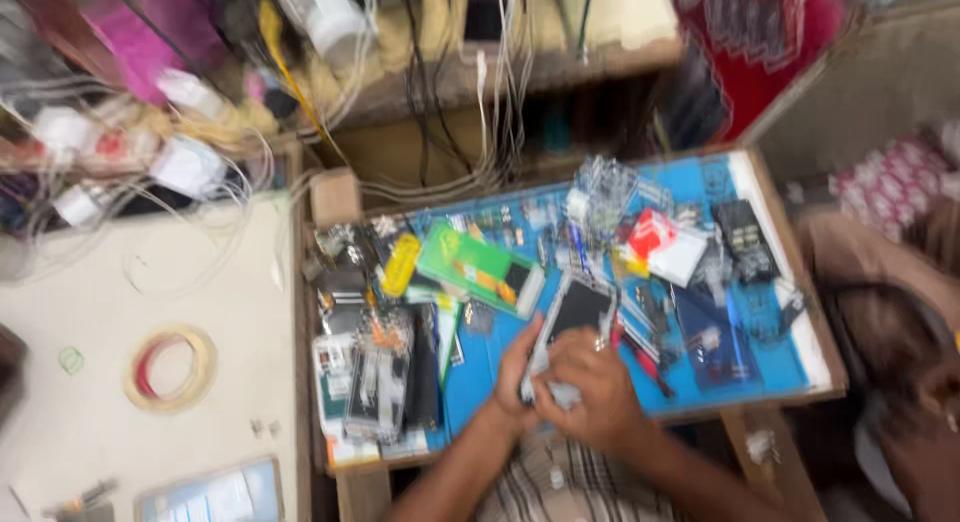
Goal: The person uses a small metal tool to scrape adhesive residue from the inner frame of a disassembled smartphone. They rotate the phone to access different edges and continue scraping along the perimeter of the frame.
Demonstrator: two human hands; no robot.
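Note:
The frame is blurred by motion. Both my hands meet over the near edge of a blue work mat (700, 182) set in a wooden tray. My left hand (517, 370) grips the lower left side of a phone (577, 310) with a dark screen and pale frame. My right hand (590, 382) closes over the phone's near end, a ring on one finger. The phone lies tilted, its far end pointing away from me.
On the mat lie a green box (478, 264), a red and white packet (663, 244), a dark keypad phone (745, 239), a clear plastic piece (603, 187) and several phone parts. A tape roll (170, 368) sits on the pale table to the left. Cables (480, 92) hang behind.

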